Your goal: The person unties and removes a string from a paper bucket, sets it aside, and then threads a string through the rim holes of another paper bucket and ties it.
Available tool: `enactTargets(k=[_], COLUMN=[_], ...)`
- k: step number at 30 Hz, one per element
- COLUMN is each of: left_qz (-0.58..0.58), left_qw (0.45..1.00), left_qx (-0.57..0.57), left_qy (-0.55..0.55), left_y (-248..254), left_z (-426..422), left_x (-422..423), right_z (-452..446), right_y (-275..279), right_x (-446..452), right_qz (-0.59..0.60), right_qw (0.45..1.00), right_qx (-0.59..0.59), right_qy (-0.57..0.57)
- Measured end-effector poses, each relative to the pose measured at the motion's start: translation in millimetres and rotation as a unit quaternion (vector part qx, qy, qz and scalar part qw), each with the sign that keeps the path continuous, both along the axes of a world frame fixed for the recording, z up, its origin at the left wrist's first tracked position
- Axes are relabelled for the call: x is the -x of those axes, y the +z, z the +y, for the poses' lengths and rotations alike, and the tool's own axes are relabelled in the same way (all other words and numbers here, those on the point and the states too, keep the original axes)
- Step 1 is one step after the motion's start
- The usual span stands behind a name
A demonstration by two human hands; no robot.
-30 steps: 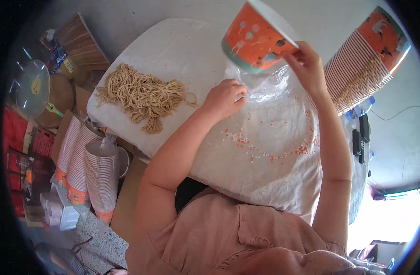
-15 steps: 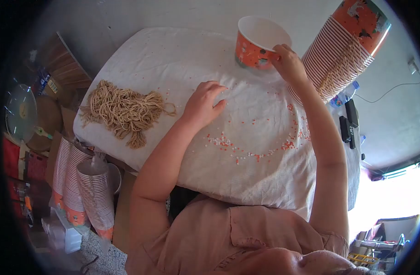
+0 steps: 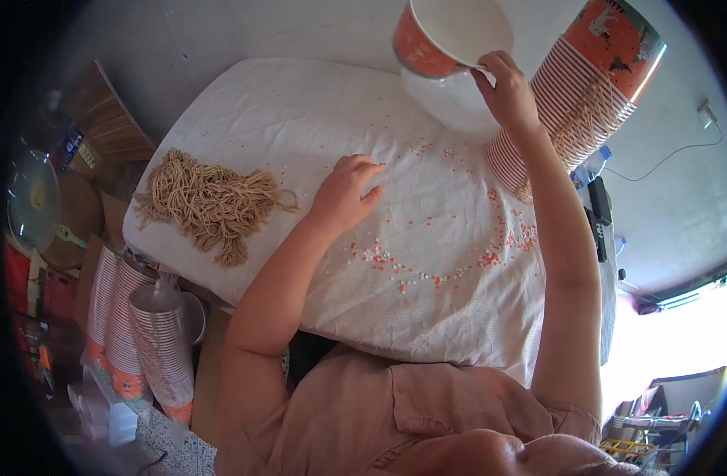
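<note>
My right hand [image 3: 510, 94] pinches the rim of an orange patterned paper tub [image 3: 421, 52] with a white inside, raised and tilted at the far side of the table. Below the tub shows a whitish, rounded, bowl-like shape [image 3: 450, 103]; its kind is unclear. My left hand [image 3: 346, 193] hovers low over or rests on the white cloth, fingers apart and holding nothing. Left of it lies a bundle of beige strings [image 3: 209, 198] with looped ends. Small orange and white beads [image 3: 379, 255] are scattered on the cloth in front of my hands.
A tall stack of paper tubs [image 3: 569, 99] with string hanging on it leans at the right. Behind it are a plastic bottle [image 3: 592, 166] and dark boxes [image 3: 597, 218]. More wrapped tub stacks [image 3: 161, 341] stand at lower left beside the cloth-covered table [image 3: 268, 103].
My right hand has lifted the tub upward, exposing more of the whitish shape and some beads around it. The left hand stays almost in place.
</note>
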State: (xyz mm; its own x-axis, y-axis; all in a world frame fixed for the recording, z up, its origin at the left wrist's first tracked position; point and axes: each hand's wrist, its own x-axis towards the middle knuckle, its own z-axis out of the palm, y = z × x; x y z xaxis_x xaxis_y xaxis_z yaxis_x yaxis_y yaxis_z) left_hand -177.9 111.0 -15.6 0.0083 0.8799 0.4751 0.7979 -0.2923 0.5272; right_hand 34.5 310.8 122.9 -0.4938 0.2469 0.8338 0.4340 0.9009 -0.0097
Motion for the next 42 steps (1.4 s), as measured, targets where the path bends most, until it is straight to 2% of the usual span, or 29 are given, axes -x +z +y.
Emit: enactTargets(k=[1,3,4,6,8,13,19,23,29,31,32,34,35,36,37,39,40,42], left_qz=[0.0,0.007,0.008,-0.003,-0.003,-0.001,-0.001,-0.002,0.009,0.011,-0.01,-0.027,-0.077,-0.126,-0.124,-0.255,-0.253,-0.311], left_qw=[1.0,1.0,1.0,1.0,1.0,1.0,1.0,1.0,1.0,1.0,1.0,1.0,0.997,0.992,0.992,0.965,0.966,0.947], left_qx=[0.0,0.007,0.006,0.026,0.027,0.018,0.027,0.023,0.015,0.015,0.008,0.002,0.002,0.002,0.004,-0.051,-0.05,-0.05], left_qy=[-0.001,-0.003,-0.004,0.0,0.001,0.004,0.006,-0.003,-0.006,-0.006,-0.002,0.002,0.01,0.018,0.018,-0.021,-0.02,-0.057], left_y=[-0.4,-0.9,-0.4,1.0,1.2,-0.7,2.7,-1.0,-0.1,0.6,2.3,7.5,11.4,15.1,18.9,25.5,25.9,26.6], left_z=[0.1,-0.1,0.1,-0.7,-1.2,0.2,-2.7,-1.1,-0.9,-1.2,-1.4,-1.5,-0.9,-1.2,-2.6,-4.8,-5.8,-6.9], left_x=[0.5,1.4,1.7,0.8,0.9,0.3,-1.1,0.3,0.7,0.4,-0.4,-1.1,-1.0,-1.7,-3.7,-7.0,-7.4,-7.9], right_z=[-9.4,-22.9,-23.5,-20.6,-10.0,20.7,44.9,54.8,28.2,3.9,-7.8,-30.2,-38.4,-45.7,-54.4,-76.8,-87.8,-102.5], right_y=[0.6,0.1,-2.5,-16.8,-29.2,-46.0,-58.2,-64.9,-36.3,-26.7,-22.8,-19.9,-21.9,-24.8,-27.8,-25.6,-24.6,-28.3], right_x=[1.0,1.7,0.4,-2.3,-8.3,-14.4,-8.6,-6.6,-9.9,-14.3,-18.0,-25.4,-30.4,-36.9,-42.6,-51.0,-54.9,-59.0], right_qz=[0.0,-0.022,-0.021,-0.055,-0.083,-0.174,-0.173,-0.173,-0.17,-0.093,-0.093,-0.046,-0.044,-0.031,-0.017,-0.03,-0.046,-0.044], right_qw=[1.0,0.99,0.99,0.98,0.981,0.945,0.924,0.926,0.948,0.974,0.974,0.976,0.976,0.964,0.947,0.936,0.925,0.916], right_qx=[0.0,0.133,0.132,0.193,0.175,0.186,0.17,0.147,0.133,0.157,0.157,0.204,0.204,0.262,0.32,0.342,0.362,0.384], right_qy=[-0.001,0.048,0.048,-0.012,-0.029,-0.203,-0.294,-0.302,-0.235,-0.136,-0.136,-0.055,-0.054,-0.01,0.035,0.072,0.109,0.107])
